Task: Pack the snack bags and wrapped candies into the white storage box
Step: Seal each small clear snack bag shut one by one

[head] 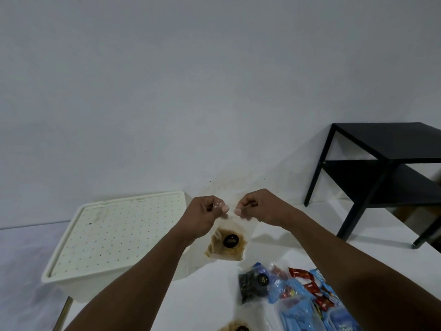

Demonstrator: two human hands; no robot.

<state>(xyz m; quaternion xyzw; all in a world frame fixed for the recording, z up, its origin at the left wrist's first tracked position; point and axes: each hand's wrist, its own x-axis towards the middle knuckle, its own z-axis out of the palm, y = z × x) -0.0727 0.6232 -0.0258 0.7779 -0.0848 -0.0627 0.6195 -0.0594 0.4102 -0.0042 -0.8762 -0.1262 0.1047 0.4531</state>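
We see both hands raised above the white bench (210, 299), pinching the top edge of 1 clear snack bag (228, 242) between them. The left hand (205, 217) has its fingers curled, with thumb and fingertips nipping the bag's upper left corner. The right hand (259, 206) does the same at the upper right corner. The bag hangs upright in the air, and its lower half holds brown snacks behind a round black label.

Behind and left of the bag stands the white storage box (62, 285), with its perforated lid (114, 235) on. To the right on the bench lies a dark snack bag (253, 284), and just beside it we see a heap of blue packs (298, 314) and red wrapped candies (310, 286). Another brown snack bag (235, 328) is cut off by the bottom edge. A black side table (381, 142) stands by the wall at the far right.
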